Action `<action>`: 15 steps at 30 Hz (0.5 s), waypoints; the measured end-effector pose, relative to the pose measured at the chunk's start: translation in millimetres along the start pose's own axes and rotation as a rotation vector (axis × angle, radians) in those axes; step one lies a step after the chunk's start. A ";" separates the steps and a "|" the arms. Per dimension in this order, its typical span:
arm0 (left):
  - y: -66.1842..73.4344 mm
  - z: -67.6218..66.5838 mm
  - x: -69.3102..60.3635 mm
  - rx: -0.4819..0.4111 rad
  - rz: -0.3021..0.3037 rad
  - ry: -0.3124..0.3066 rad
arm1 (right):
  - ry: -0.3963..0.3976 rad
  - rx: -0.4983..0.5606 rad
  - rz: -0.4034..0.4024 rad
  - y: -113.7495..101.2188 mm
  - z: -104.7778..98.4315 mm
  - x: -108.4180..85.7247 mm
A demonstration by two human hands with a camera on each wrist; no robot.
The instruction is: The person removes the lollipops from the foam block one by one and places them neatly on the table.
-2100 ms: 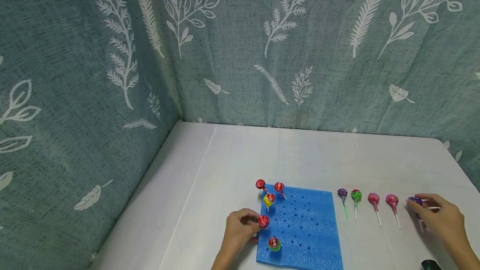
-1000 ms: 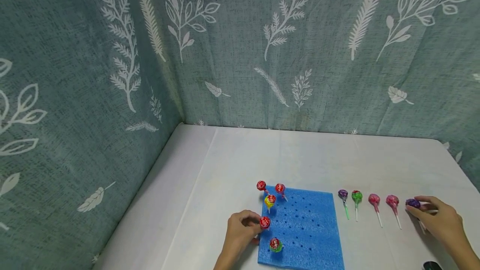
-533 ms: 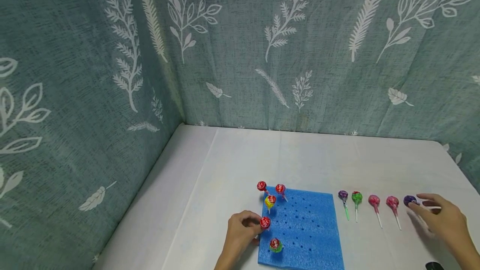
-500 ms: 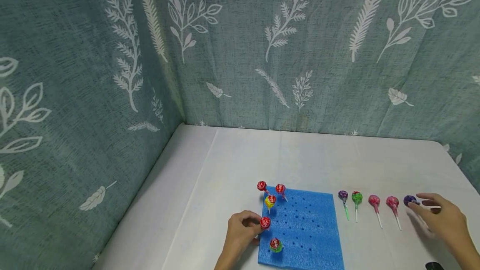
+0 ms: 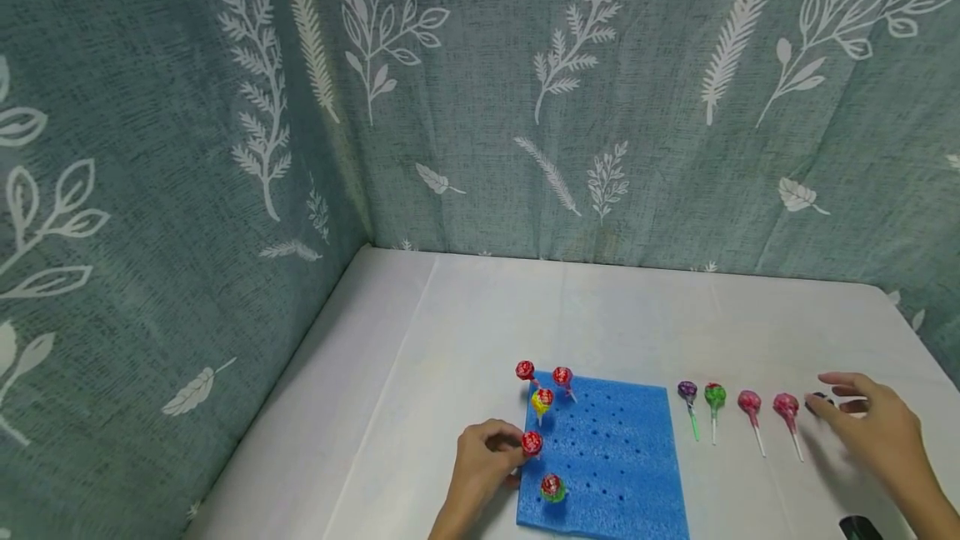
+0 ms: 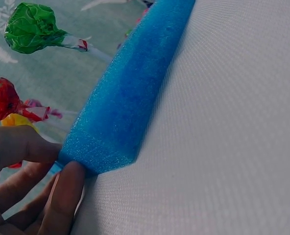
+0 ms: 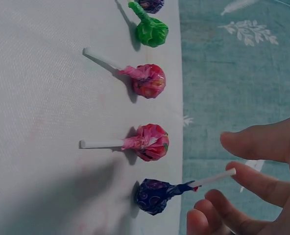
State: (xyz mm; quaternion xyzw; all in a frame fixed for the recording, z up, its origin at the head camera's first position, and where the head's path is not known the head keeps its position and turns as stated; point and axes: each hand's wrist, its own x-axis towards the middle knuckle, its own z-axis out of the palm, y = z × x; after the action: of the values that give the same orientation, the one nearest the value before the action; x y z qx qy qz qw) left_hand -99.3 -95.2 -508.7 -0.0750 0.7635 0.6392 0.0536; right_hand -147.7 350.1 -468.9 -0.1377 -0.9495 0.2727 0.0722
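In the head view my left hand [image 5: 486,461] pinches the left edge of a blue foam board [image 5: 637,515] with small holes. Thumb and fingers grip its corner in the left wrist view. Several lollipops stand in the board: a yellow-and-red one [image 5: 542,401], a red one [image 5: 532,442] near the hand, and a green-and-red one [image 5: 552,487]. My right hand [image 5: 877,427] is around a dark purple lollipop [image 7: 153,197], thumb and index finger apart. Its head rests on the table; its white stick slants up, the tip overlapping the index fingertip. In the head view the hand mostly covers it.
Left of the right hand lie a purple lollipop [image 5: 687,391], a green one [image 5: 715,394] and two pink ones, the first pink lollipop [image 5: 749,402] and the second pink lollipop [image 5: 786,404]. A black object [image 5: 859,527] is at the front right. A patterned curtain [image 5: 480,107] stands behind the white table [image 5: 420,340].
My right hand has shifted slightly left, its thumb and index finger spreading apart around the dark purple lollipop, which is now more hidden. My left hand keeps its grip on the board.
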 end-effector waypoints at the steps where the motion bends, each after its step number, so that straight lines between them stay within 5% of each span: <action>1: 0.1 -0.1 0.1 0.003 0.000 0.000 | 0.005 -0.010 -0.011 5.8 3.7 2.3; 3: 0.5 0.0 -0.1 0.004 0.000 0.001 | 0.008 -0.015 -0.025 21.2 12.0 9.3; 10: 0.8 -0.4 0.3 0.007 -0.021 -0.003 | 0.000 -0.001 -0.018 -4.8 -1.3 -3.3; 15: 0.6 -0.3 0.4 0.000 -0.026 -0.007 | -0.011 -0.001 -0.005 -0.9 0.6 -3.8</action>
State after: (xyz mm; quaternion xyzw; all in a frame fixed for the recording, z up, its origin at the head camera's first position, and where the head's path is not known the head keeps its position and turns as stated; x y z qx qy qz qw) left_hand -99.8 -95.4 -508.1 -0.0824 0.7623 0.6387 0.0647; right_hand -144.4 347.9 -469.2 -0.1338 -0.9503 0.2727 0.0675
